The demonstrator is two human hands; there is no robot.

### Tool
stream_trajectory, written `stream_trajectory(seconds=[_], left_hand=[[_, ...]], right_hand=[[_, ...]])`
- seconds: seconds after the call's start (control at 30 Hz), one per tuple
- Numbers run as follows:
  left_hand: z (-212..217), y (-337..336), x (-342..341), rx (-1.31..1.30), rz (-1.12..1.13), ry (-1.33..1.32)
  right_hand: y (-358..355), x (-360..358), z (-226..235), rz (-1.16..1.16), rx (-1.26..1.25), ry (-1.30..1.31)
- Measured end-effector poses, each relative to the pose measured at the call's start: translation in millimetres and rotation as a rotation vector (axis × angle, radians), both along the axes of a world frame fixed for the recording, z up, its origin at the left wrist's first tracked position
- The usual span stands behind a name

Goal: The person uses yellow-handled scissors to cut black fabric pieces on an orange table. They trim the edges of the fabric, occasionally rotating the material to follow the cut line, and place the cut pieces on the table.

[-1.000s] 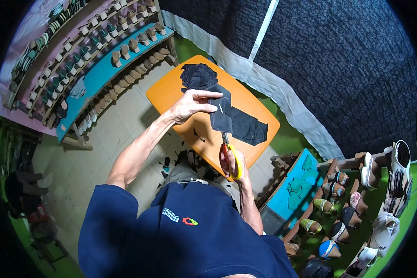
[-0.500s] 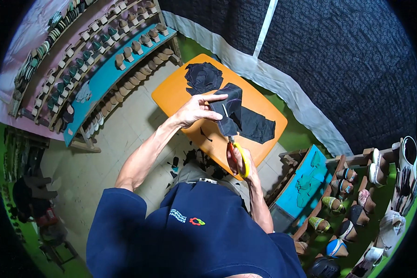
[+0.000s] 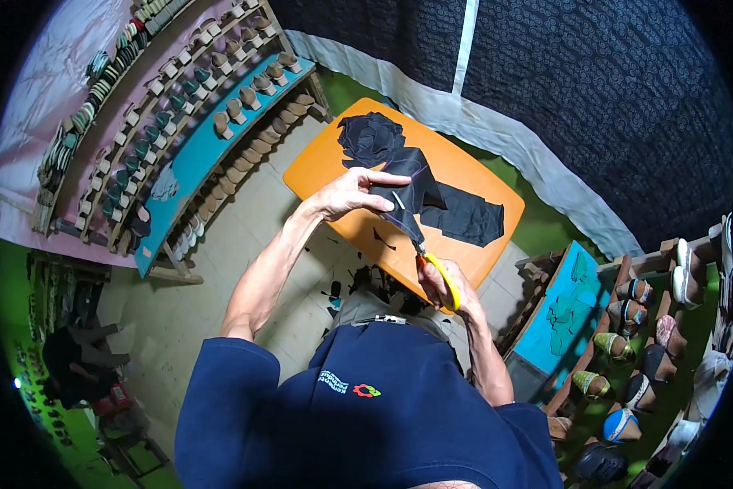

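Note:
My left hand (image 3: 343,196) pinches the near edge of a black sheet of fabric or thin leather (image 3: 416,173), its index finger stretched across the top. A purplish line shows on that sheet. In my right hand (image 3: 454,287) is a pair of scissors (image 3: 440,279) with yellow and orange-red handles. Their blades reach up to the sheet near my left thumb; one blade tip shows over the black surface and the other is hidden. Beyond my left hand lies a pile of black cut pieces (image 3: 369,135). A folded black strip (image 3: 474,218) lies to the right.
The pieces rest on an orange table (image 3: 313,167). Black scraps (image 3: 334,291) litter the floor before me. At left, racks hold rows of shoes (image 3: 234,112) above a turquoise shelf (image 3: 189,167). On the right stand a turquoise surface (image 3: 552,314) and a sandal rack (image 3: 615,346). A dark patterned curtain (image 3: 578,98) hangs behind.
The whole view has shifted, so the room appears farther right. The scissors lean more to the left at the blades, and the sheet's near part hangs at a different angle. Both holds are kept.

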State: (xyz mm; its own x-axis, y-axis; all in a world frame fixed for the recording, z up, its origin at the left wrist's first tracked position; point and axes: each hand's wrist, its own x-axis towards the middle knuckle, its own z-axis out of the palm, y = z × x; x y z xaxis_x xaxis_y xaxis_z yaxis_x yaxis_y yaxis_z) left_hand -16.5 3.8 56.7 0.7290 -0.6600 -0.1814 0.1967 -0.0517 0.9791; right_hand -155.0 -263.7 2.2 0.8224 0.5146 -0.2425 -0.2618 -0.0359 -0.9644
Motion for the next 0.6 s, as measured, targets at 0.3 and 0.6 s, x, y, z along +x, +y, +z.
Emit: stream_trajectory(seconds=[0.3, 0.6], left_hand=[[-3, -1, -2, -0.012, 0.053, 0.016], [-14, -3, -5, -0.112, 0.120, 0.014]], right_hand=[[2, 1, 1, -0.039, 0.061, 0.068], [7, -4, 12, -0.100, 0.114, 0.080]])
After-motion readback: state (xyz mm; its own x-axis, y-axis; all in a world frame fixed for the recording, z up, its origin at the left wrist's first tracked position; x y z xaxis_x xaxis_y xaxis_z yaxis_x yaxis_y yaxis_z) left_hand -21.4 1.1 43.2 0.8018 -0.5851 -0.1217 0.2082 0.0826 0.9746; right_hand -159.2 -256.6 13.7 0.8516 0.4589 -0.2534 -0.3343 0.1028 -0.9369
